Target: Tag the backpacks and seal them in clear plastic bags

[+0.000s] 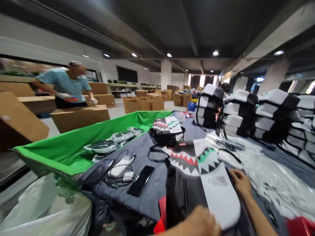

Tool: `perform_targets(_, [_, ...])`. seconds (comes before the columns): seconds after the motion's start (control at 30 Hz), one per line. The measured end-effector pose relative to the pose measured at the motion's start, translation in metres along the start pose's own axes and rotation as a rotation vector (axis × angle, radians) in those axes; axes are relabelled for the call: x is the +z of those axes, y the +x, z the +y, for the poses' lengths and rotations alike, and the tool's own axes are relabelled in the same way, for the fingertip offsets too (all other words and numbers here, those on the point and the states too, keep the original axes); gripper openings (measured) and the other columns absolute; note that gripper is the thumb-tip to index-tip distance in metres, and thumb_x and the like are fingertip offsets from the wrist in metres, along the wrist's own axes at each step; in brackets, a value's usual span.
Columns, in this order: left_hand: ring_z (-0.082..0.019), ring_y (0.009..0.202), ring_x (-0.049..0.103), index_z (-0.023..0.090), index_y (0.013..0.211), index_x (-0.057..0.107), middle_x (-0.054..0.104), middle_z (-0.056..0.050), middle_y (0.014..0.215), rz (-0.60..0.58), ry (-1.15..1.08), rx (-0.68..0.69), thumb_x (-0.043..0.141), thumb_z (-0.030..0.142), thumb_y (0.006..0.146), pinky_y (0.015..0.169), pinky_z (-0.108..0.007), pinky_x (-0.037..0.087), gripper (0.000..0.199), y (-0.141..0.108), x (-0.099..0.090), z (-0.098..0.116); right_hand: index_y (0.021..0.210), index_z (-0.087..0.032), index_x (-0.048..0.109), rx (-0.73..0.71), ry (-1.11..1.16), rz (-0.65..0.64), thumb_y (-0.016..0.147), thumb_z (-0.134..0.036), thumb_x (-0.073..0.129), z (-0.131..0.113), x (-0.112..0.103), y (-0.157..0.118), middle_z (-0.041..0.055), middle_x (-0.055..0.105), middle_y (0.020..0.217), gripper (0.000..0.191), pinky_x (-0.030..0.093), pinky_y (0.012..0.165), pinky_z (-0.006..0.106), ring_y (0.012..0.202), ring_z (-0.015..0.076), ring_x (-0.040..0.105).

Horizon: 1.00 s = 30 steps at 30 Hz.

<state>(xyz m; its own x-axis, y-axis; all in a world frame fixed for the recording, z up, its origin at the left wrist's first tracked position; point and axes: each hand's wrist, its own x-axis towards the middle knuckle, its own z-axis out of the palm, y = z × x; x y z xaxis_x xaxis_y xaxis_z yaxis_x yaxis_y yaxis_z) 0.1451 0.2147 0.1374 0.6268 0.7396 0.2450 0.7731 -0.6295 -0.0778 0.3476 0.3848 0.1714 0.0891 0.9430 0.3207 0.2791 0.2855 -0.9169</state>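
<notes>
A black, grey and white backpack with a red and green shark-tooth pattern lies in front of me on the dark cloth-covered table. My left hand is over its lower part, blurred, and its fingers cannot be made out clearly. At the right edge of the backpack is my right hand, fingers bent and touching its side; what they pinch, if anything, is too small to tell. A smaller bag with the same pattern stands just beyond.
A black phone and a white power bank with cables lie to the left. Behind them is a green-lined bin. Stacked backpacks and clear plastic bags are on the right. A person works at cartons.
</notes>
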Motion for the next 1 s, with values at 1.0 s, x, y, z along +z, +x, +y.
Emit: perform_targets(1.0, [-0.028,0.092,0.072,0.013,0.098,0.076,0.076,-0.016,0.098,-0.258,-0.604,-0.616,0.047,0.027,0.092,0.077,-0.032,0.054,0.032,0.084,-0.013,0.038,0.097,-0.028,0.074,-0.334,-0.203,-0.213,0.088,-0.049,0.055,0.121,-0.015,-0.138,0.0058,0.076,0.083,0.03,0.063,0.064,0.028,0.078,0.0273,0.076])
